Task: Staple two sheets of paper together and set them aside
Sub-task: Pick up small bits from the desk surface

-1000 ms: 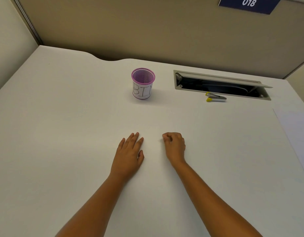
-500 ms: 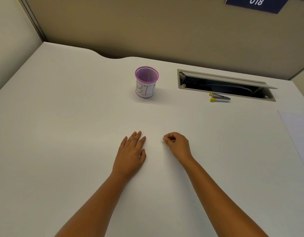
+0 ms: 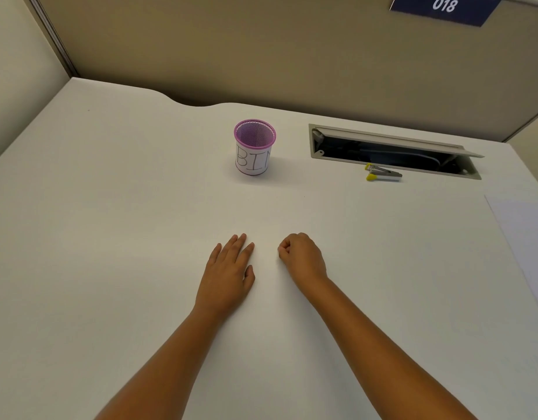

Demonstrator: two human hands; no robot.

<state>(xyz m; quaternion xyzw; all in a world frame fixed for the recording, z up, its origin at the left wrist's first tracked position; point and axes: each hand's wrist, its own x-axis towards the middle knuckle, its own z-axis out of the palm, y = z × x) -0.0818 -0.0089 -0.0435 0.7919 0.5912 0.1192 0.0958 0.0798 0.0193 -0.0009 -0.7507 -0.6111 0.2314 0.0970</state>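
White paper sheets [image 3: 525, 247] lie at the counter's [image 3: 110, 237] right edge — untouched. I see left hand [image 3: 227, 272] flat, right hand [image 3: 302, 257] fisted, empty. Risk: small yellow-tipped metal stapler [image 3: 381, 173] beside the open slot — a careless reach could knock it in.

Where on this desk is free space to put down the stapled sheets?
Bare desk spreads left of the purple cup and left hand. Also between right hand and paper. Crowded: stapler beside the cable slot.
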